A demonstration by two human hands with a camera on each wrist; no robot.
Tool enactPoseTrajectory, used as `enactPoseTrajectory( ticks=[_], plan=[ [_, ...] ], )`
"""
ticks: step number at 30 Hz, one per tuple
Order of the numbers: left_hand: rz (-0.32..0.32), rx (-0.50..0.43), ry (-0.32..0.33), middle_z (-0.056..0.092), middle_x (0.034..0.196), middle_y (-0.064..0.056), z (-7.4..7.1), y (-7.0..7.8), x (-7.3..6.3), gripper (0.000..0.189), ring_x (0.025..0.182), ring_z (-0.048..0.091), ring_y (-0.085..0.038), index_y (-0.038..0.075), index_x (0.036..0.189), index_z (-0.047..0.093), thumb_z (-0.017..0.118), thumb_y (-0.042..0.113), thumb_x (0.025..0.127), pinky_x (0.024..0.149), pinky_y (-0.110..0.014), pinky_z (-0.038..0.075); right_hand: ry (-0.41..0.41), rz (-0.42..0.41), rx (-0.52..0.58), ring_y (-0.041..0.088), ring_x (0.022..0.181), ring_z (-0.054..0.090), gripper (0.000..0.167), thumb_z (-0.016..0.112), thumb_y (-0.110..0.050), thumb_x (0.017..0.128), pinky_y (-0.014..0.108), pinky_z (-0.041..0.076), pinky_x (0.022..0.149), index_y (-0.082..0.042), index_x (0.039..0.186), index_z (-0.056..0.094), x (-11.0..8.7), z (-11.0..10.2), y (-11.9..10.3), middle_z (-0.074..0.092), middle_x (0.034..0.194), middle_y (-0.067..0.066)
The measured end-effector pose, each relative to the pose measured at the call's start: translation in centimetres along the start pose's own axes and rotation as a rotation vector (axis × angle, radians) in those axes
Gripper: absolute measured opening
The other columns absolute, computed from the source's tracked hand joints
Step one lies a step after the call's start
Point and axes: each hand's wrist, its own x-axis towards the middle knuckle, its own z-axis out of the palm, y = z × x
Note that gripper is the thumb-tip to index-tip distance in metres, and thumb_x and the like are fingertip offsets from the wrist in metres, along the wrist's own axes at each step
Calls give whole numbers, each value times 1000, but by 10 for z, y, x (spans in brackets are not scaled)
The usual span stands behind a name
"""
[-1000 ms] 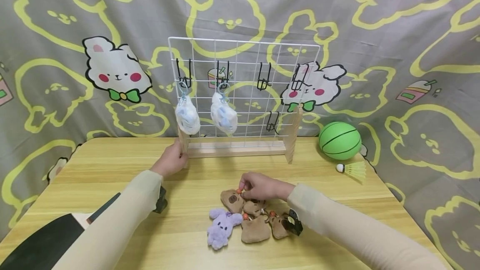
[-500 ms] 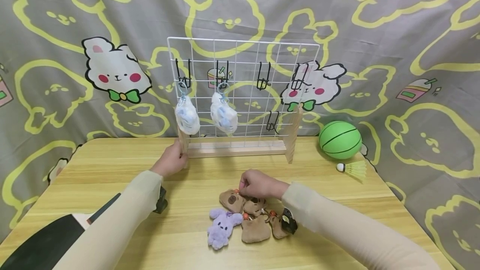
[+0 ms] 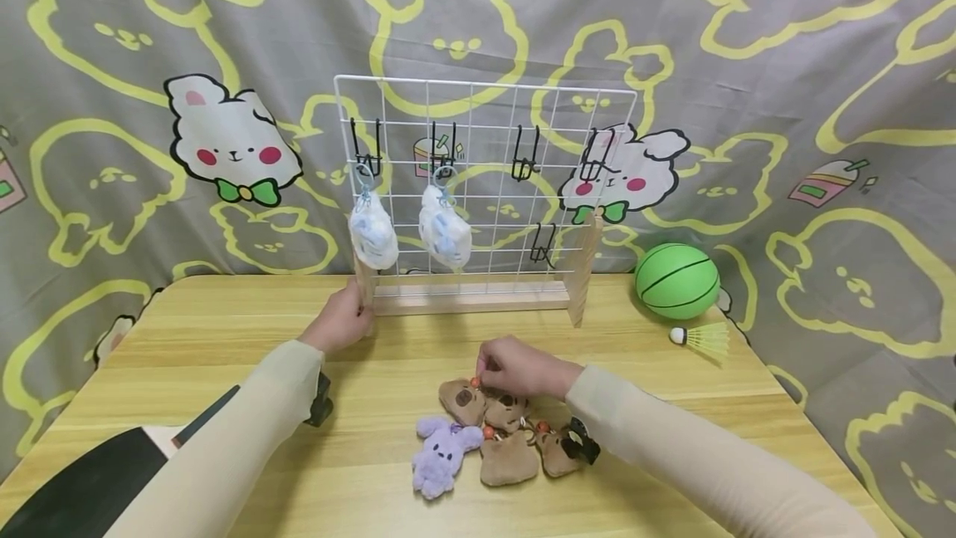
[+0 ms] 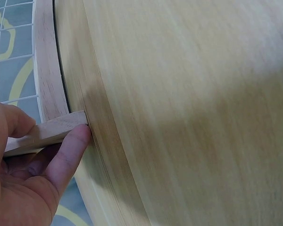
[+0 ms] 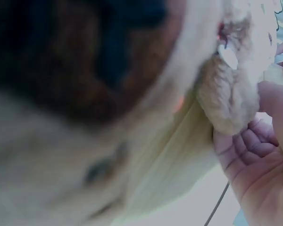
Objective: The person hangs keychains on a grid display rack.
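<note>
My left hand [image 3: 339, 320] grips the left wooden leg [image 4: 56, 128] of a white wire grid rack [image 3: 470, 300], thumb and fingers on either side of it. On the table, my right hand [image 3: 523, 368] has its fingertips at the orange bead on a brown capybara plush keychain [image 3: 461, 401], pinching it near the top. Several more brown plush keychains lie bunched under and beside that hand, among them one with its plain back up [image 3: 509, 459]. A purple rabbit plush [image 3: 439, 455] lies just left of them. In the right wrist view, blurred plush [image 5: 231, 89] fills much of the picture.
Two white-and-blue plush keychains [image 3: 373, 232] hang from black hooks on the rack's left half. Other black hooks [image 3: 525, 158] sit on its right half. A green ball [image 3: 676, 280] and a yellow shuttlecock [image 3: 702, 338] rest at the back right. A dark object [image 3: 90, 484] lies front left.
My right hand shifts very slightly at the bunch of plush keychains, its fingertips staying by the same orange bead. The left hand keeps its grip on the rack leg.
</note>
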Motion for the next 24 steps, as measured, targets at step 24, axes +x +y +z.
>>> enactPoseTrajectory(
  ticks=[24],
  plan=[
    [2, 3, -2, 60, 120, -43, 1, -1, 1, 40, 93, 64, -38, -20, 131, 37, 49, 0, 99, 80, -49, 56, 16, 60, 419, 19, 84, 66, 16, 51, -8, 106, 32, 60, 79, 0, 109, 64, -6, -9, 10, 69, 96, 13]
  ],
)
